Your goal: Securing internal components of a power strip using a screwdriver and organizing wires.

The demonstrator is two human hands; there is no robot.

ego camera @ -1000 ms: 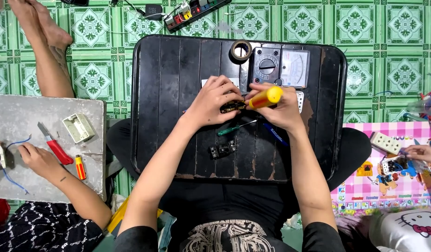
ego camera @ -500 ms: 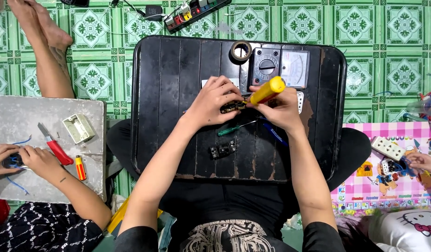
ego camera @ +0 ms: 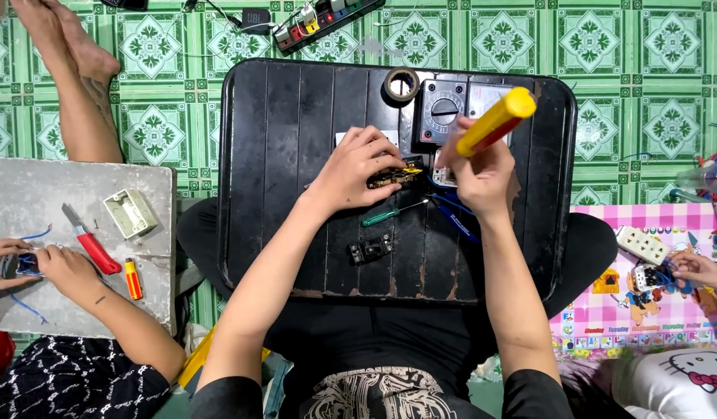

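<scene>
Left hand (ego camera: 357,172): fingers pinch a small brass-and-black switch part (ego camera: 393,177), pressed on the black tray (ego camera: 296,155). Right hand (ego camera: 479,174): fist clenched around a yellow-handled screwdriver (ego camera: 494,122), handle raised, tip hidden. Just below the left fingers lies a green screwdriver (ego camera: 393,212); further down, a black switch module (ego camera: 371,250). Beyond the fingers: multimeter (ego camera: 444,110), tape roll (ego camera: 401,84).

Home floor used as an improvised electrical workshop — green patterned floor tiles (ego camera: 645,70), bare feet (ego camera: 67,46), black lap tray (ego camera: 296,155) as bench. Scattered about: multimeter (ego camera: 444,109), tape roll (ego camera: 401,84), power strip (ego camera: 327,17), screwdrivers. Neighbouring seated workers on grey board (ego camera: 32,202) and pink children's mat (ego camera: 607,310) — wiring sockets.
</scene>
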